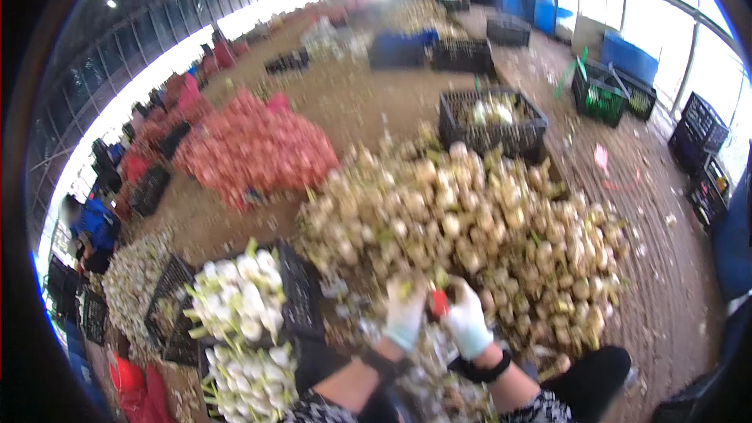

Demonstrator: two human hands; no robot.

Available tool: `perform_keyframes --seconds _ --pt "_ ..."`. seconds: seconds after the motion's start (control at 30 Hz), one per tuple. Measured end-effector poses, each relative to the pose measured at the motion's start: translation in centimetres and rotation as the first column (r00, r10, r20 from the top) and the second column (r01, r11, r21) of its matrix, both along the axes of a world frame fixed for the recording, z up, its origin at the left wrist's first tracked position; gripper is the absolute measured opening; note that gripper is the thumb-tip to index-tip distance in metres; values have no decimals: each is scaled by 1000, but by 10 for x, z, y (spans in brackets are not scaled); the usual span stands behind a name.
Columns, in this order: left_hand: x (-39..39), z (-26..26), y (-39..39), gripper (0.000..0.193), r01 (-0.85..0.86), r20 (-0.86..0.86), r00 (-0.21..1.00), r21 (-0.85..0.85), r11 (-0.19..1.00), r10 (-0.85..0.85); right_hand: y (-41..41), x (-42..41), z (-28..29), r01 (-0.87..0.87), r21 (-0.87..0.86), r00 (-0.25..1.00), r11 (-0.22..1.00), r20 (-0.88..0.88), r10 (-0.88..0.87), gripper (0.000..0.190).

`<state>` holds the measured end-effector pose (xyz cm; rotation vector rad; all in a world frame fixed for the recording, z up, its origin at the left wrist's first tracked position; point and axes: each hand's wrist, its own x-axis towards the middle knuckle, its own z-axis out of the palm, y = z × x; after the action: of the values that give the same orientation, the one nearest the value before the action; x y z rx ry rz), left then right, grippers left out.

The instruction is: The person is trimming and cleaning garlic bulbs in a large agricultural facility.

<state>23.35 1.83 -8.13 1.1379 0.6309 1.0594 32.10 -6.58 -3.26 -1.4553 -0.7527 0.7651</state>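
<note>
My left hand (406, 308), in a pale work glove, is closed around a garlic bulb with a greenish stem, blurred at the fingers. Close beside it, my right hand (467, 316), gloved too, grips a small red-handled tool (439, 304); its working end cannot be made out. Beyond both hands spreads a large heap of unpeeled garlic bulbs (452, 211). To the left, black crates hold clean white garlic bulbs with green stems (238, 294), and more white garlic (252, 379) fills the nearer crate. Loose skins (435, 358) lie below my hands.
Red mesh sacks of garlic (258, 150) are piled at the upper left. A black plastic crate (493, 129) stands behind the heap. At the far left a person in blue (97, 229) sits by another garlic pile (138, 282). Green and black crates (599, 94) stand right.
</note>
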Motion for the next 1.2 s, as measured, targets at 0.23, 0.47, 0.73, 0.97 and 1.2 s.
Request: perform_keyframes --seconds 0.23,0.47,0.73,0.97,1.2 --pt "2 45 -24 42 83 -83 992 -182 980 -99 -5 -1 -12 26 151 941 988 -337 27 41" --pt "4 49 -26 50 -53 -351 936 -160 986 -7 -16 -5 -4 -23 134 886 991 -456 82 45" --pt "5 54 -20 48 -65 -611 731 381 922 304 9 -3 -15 143 -7 968 990 209 -139 23" --pt "-12 72 -2 22 80 22 997 -340 937 -77 32 -4 -9 224 -131 963 966 180 -199 23" --pt "-20 84 6 35 200 152 978 -524 828 -140 -9 26 -57 -227 -383 906 895 253 338 21"
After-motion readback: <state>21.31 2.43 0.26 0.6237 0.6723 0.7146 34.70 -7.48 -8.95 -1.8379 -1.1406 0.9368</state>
